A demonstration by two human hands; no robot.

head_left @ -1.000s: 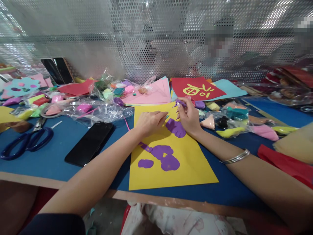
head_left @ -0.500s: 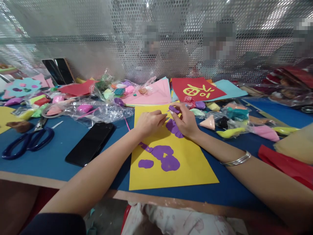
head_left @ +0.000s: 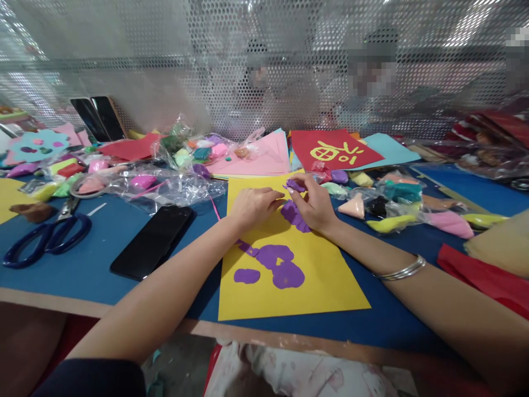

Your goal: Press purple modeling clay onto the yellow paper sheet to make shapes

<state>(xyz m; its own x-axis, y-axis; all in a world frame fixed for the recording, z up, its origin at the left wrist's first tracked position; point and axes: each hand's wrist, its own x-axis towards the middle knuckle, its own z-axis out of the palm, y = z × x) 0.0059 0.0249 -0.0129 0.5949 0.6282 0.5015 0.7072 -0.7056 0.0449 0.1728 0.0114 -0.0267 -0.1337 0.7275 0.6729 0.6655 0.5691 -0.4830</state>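
Observation:
A yellow paper sheet point(head_left: 326, 292) lies in front of me, with flat purple clay shapes pressed onto it. Two joined purple clay patches point(head_left: 288, 274) and a separate purple oval point(head_left: 247, 276) are on its lower half. My right hand point(head_left: 316, 205) pinches a small piece of purple clay point(head_left: 295, 186) between thumb and fingers, above a larger purple clay patch point(head_left: 294, 215) on the paper. My left hand point(head_left: 254, 208) is just to the left, palm down over the sheet, its fingers bent together; what its fingertips hold, if anything, is hidden.
A black phone point(head_left: 152, 242) and blue-handled scissors point(head_left: 49, 237) lie on the left. Bagged coloured clay point(head_left: 399, 193) is spread along both sides. Behind are pink paper point(head_left: 268, 154) and a red sheet with yellow markings point(head_left: 303, 146), before a perforated metal screen point(head_left: 165, 71).
My left fingers have loosened slightly and shifted a little. My right hand keeps its pinch on the purple clay, nearly in place. The shapes on the paper look the same.

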